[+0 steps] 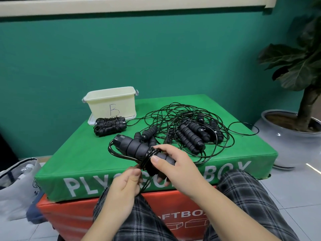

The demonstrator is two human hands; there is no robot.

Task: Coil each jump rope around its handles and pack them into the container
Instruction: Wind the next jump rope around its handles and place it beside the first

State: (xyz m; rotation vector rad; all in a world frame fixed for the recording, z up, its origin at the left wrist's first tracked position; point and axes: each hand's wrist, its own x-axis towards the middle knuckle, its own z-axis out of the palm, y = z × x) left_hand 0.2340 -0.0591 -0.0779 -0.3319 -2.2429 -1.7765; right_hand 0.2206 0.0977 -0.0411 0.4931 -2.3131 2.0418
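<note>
Head view, the only one. The person sits at a green plyo box [173,164] used as the bench, stacked on an orange soft box [73,216].

The right hand [175,164] has its grip clamped round the near end of a pair of black foam handles [137,146]; thumb on top, fingers curled under. The handles' long axis runs diagonally, from the right hand up and away to the left, with the capped ends pointing toward the container [112,101]. A few turns of black rope [149,153] already sit round the handles, just beside the right thumb.

The left hand [126,183] is below and left of the handles, pinching the free run of the same rope between thumb and fingers. The rope leads from that pinch up to the wraps, so the left hand is the winding hand and the right the holder. Key relation: the free rope lies on the near-left side of the handles and crosses their axis roughly at right angles, so I judge the next turn goes over the top and away.

One finished bundle [109,126] lies against the container's front, touching its lid [91,120] underneath. A loose tangle [189,129] of more ropes and handles sits to the right on the bench, well apart from the hands. Container contents can't be seen from here.

Potted plant [298,70] at right, a white bag [15,185] on the floor at left.
</note>
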